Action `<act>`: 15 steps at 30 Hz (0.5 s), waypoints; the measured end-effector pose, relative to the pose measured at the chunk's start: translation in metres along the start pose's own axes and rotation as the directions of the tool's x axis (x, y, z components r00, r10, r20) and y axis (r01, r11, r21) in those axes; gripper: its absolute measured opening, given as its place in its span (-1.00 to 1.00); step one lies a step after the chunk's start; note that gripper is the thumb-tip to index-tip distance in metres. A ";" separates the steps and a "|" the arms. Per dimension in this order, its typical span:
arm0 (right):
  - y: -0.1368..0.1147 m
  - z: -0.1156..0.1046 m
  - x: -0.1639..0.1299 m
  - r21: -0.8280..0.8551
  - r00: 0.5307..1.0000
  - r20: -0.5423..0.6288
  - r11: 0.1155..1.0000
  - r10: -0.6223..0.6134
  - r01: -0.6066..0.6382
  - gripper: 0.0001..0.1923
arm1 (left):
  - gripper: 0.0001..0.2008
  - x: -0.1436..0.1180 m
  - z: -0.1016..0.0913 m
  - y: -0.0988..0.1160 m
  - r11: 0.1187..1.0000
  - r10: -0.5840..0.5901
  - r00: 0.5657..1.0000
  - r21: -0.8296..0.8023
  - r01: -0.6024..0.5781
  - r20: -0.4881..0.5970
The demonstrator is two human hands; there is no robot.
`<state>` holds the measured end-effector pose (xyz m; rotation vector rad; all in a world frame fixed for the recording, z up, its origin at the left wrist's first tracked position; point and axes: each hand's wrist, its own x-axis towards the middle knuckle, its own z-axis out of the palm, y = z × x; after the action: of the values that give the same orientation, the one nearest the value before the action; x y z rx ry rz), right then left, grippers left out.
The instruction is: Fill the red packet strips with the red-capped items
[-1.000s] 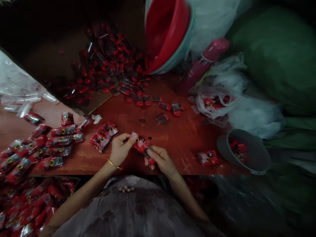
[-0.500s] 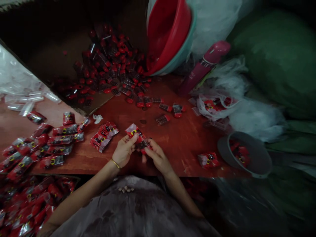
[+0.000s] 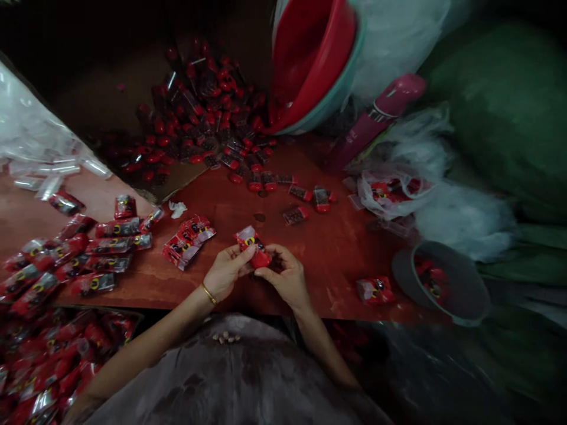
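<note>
Both of my hands hold one small red packet [image 3: 253, 245] just above the near edge of the red table [image 3: 328, 248]. My left hand [image 3: 227, 271], with a gold bangle on the wrist, pinches the packet's left side. My right hand [image 3: 286, 274] grips its lower right end with curled fingers. A small stack of the same red packets [image 3: 188, 242] lies on the table just left of my left hand. A single packet [image 3: 375, 290] lies to the right of my right hand.
Many filled packets [image 3: 66, 260] spread over the table's left. A heap of small red-capped items [image 3: 208, 118] spills from a cardboard box toward the middle. Stacked red and teal basins [image 3: 316, 59], a pink bottle [image 3: 376, 118], plastic bags [image 3: 398, 189] and a grey bowl [image 3: 443, 283] stand at right.
The packet has been turned and drawn in between both hands; my right hand has moved up and closed around its lower end, and the hands are now closer together.
</note>
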<state>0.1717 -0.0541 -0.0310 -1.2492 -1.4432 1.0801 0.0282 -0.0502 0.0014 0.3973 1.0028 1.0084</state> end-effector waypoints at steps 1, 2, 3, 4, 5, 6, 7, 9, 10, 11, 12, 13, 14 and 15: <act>0.001 0.000 0.000 -0.011 1.000 -0.007 1.000 -0.005 0.005 -0.51 | -0.59 0.000 0.000 0.000 1.000 0.011 1.000 0.016 -0.011 0.001; 0.001 0.001 0.000 -0.022 1.000 -0.018 1.000 -0.007 0.007 -0.51 | -0.59 0.001 0.000 -0.001 0.999 0.025 1.000 0.036 -0.025 0.003; 0.002 0.002 0.000 -0.031 1.000 -0.028 0.999 -0.008 0.007 -0.51 | -0.59 0.001 0.000 -0.001 0.998 0.037 0.999 0.058 -0.037 0.007; 0.002 0.003 0.000 -0.040 0.999 -0.033 0.999 -0.006 0.005 -0.53 | -0.60 0.001 0.000 -0.001 0.996 0.045 0.999 0.079 -0.046 0.011; 0.002 0.004 0.000 -0.049 0.999 -0.032 0.999 -0.003 0.002 -0.56 | -0.61 0.002 0.000 -0.001 0.994 0.047 0.999 0.098 -0.048 0.017; 0.001 0.005 0.000 -0.063 1.000 -0.029 0.998 -0.003 0.001 -0.60 | -0.61 0.002 -0.001 -0.001 0.993 0.042 0.999 0.112 -0.044 0.021; 0.000 0.007 0.001 -0.081 1.000 -0.028 0.997 -0.006 0.004 -0.65 | -0.60 0.002 -0.001 0.000 0.992 0.032 0.999 0.121 -0.035 0.022; -0.002 0.009 0.001 -0.127 0.999 -0.034 0.992 -0.030 0.026 -0.71 | -0.59 0.004 -0.003 0.000 0.992 0.009 1.000 0.129 -0.012 0.020; -0.002 0.010 0.001 -0.156 0.998 -0.039 0.987 -0.050 0.044 -0.74 | -0.58 0.005 -0.004 -0.001 0.992 0.002 1.000 0.126 -0.003 0.015; -0.002 0.011 0.001 -0.186 0.996 -0.044 0.980 -0.076 0.066 -0.75 | -0.58 0.006 -0.005 -0.002 0.993 -0.002 1.000 0.117 0.001 0.007; -0.001 0.013 0.001 -0.216 0.993 -0.049 0.972 -0.106 0.093 -0.76 | -0.58 0.006 -0.006 -0.003 0.995 -0.002 1.000 0.103 0.002 -0.002; 0.000 0.014 0.000 -0.247 0.989 -0.052 0.962 -0.137 0.121 -0.76 | -0.58 0.007 -0.008 -0.005 0.996 -0.005 1.000 0.085 0.005 -0.008; 0.001 0.015 -0.001 -0.278 0.984 -0.055 0.949 -0.170 0.149 -0.77 | -0.58 0.006 -0.009 -0.006 0.998 -0.006 1.000 0.062 0.007 -0.013; 0.003 0.016 -0.002 -0.310 0.978 -0.055 0.934 -0.202 0.175 -0.77 | -0.58 0.005 -0.010 -0.008 0.999 -0.009 1.000 0.037 0.010 -0.012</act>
<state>0.1571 -0.0568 -0.0368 -1.3191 -1.6694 0.6836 0.0248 -0.0514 -0.0122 0.4167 1.0345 0.9862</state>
